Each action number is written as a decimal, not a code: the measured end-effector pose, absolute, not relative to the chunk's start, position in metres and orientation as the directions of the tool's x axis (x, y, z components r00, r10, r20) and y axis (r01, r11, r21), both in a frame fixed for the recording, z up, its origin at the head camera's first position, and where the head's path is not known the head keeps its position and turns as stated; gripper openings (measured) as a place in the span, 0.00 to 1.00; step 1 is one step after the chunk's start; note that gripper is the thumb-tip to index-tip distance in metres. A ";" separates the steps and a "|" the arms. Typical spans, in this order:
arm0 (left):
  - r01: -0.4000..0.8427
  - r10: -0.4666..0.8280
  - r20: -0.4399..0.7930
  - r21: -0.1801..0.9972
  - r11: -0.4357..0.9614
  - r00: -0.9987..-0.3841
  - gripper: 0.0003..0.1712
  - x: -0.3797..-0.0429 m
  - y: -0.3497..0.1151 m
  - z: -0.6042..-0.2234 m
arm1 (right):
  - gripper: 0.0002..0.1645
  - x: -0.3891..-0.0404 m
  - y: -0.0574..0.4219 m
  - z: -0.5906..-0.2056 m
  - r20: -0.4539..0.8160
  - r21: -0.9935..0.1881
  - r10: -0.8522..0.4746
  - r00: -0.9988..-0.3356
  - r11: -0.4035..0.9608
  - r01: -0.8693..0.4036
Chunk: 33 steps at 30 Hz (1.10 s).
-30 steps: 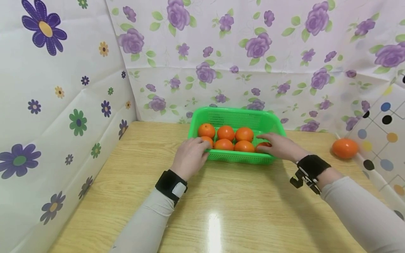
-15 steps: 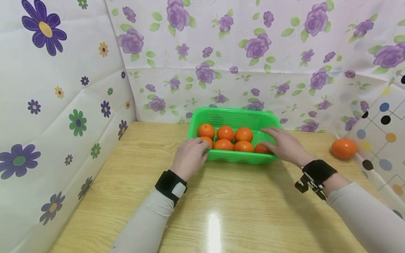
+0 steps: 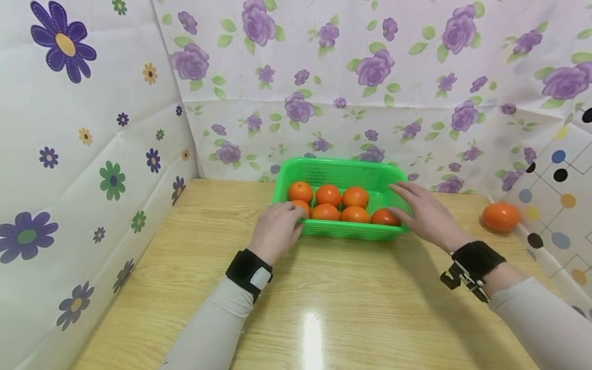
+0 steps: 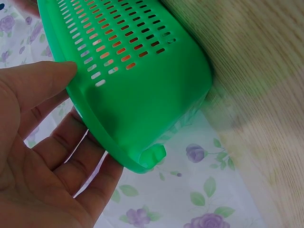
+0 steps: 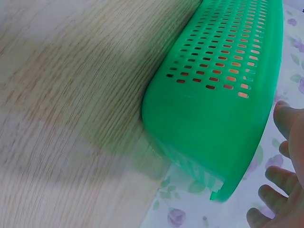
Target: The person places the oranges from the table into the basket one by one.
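A green plastic basket (image 3: 365, 168) with slotted walls stands on the table against the back cloth. Several round orange fruits (image 3: 328, 196) lie in it in two rows. My left hand (image 3: 277, 228) holds the basket's front left corner. In the left wrist view, its thumb (image 4: 61, 76) presses the outer wall near the rim while the fingers go behind it. My right hand (image 3: 427, 216) hovers at the basket's right end, fingers spread and holding nothing. Its thumb is close by the front right fruit (image 3: 386, 217). In the right wrist view the fingers (image 5: 280, 178) show beside the rim.
Another orange fruit (image 3: 501, 217) sits on the wooden table (image 3: 351, 298) at the right, by the dotted side cloth (image 3: 561, 221). Flowered cloths enclose the back (image 3: 324, 72) and the left side (image 3: 92, 169).
My right hand has let go of the front right fruit and drawn back to the right, uncovering that fruit. The left hand has stayed at the basket's corner.
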<state>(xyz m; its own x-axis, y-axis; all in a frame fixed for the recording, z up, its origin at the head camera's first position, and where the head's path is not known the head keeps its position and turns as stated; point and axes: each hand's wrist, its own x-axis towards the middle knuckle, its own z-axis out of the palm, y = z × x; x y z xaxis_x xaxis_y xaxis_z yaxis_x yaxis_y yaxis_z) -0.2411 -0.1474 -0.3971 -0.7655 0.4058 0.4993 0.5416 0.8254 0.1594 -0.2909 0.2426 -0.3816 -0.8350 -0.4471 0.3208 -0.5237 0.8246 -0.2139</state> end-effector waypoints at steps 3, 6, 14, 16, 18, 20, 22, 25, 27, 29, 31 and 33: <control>0.542 0.406 0.497 0.163 0.825 -0.767 0.09 -0.241 -0.147 -0.396 | 0.43 -0.290 0.246 -0.381 0.337 -0.201 -0.449 -0.827 0.824 -0.530; 0.541 0.405 0.497 0.163 0.825 -0.767 0.09 -0.241 -0.147 -0.396 | 0.43 -0.289 0.250 -0.380 0.355 -0.189 -0.450 -0.819 0.824 -0.535; 0.548 0.406 0.508 0.162 0.821 -0.760 0.09 -0.242 -0.147 -0.398 | 0.44 -0.285 0.258 -0.380 0.358 -0.195 -0.423 -0.832 0.838 -0.510; 0.548 0.407 0.507 0.161 0.821 -0.760 0.09 -0.242 -0.147 -0.398 | 0.45 -0.285 0.260 -0.381 0.362 -0.198 -0.415 -0.835 0.841 -0.504; 0.547 0.406 0.507 0.161 0.821 -0.760 0.09 -0.242 -0.147 -0.398 | 0.45 -0.287 0.263 -0.382 0.370 -0.197 -0.406 -0.835 0.845 -0.498; 0.546 0.406 0.506 0.161 0.822 -0.761 0.09 -0.242 -0.148 -0.398 | 0.45 -0.288 0.267 -0.382 0.382 -0.194 -0.400 -0.833 0.846 -0.496; 0.546 0.406 0.506 0.161 0.822 -0.761 0.09 -0.242 -0.148 -0.398 | 0.44 -0.288 0.270 -0.382 0.388 -0.195 -0.393 -0.833 0.849 -0.491; 0.546 0.406 0.507 0.160 0.822 -0.760 0.09 -0.242 -0.148 -0.398 | 0.44 -0.287 0.276 -0.381 0.383 -0.203 -0.381 -0.841 0.854 -0.479; 0.546 0.406 0.508 0.159 0.822 -0.760 0.09 -0.241 -0.148 -0.397 | 0.45 -0.287 0.279 -0.381 0.371 -0.211 -0.369 -0.852 0.860 -0.465; 0.547 0.407 0.508 0.158 0.822 -0.759 0.09 -0.242 -0.148 -0.398 | 0.45 -0.287 0.282 -0.381 0.364 -0.214 -0.360 -0.859 0.865 -0.453; 0.546 0.407 0.507 0.158 0.823 -0.760 0.08 -0.242 -0.148 -0.398 | 0.45 -0.288 0.285 -0.381 0.355 -0.218 -0.349 -0.868 0.872 -0.439; 0.544 0.407 0.504 0.156 0.824 -0.762 0.08 -0.242 -0.148 -0.398 | 0.45 -0.288 0.287 -0.380 0.345 -0.220 -0.339 -0.875 0.877 -0.427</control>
<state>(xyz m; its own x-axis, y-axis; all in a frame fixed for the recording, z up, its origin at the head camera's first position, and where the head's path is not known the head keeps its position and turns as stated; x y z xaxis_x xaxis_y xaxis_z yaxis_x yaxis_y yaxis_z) -0.2415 -0.1481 -0.3977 -0.7618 0.4075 0.5036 0.5443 0.8242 0.1564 -0.2880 0.2866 -0.3800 -0.8753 -0.3395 0.3445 -0.4267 0.8773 -0.2198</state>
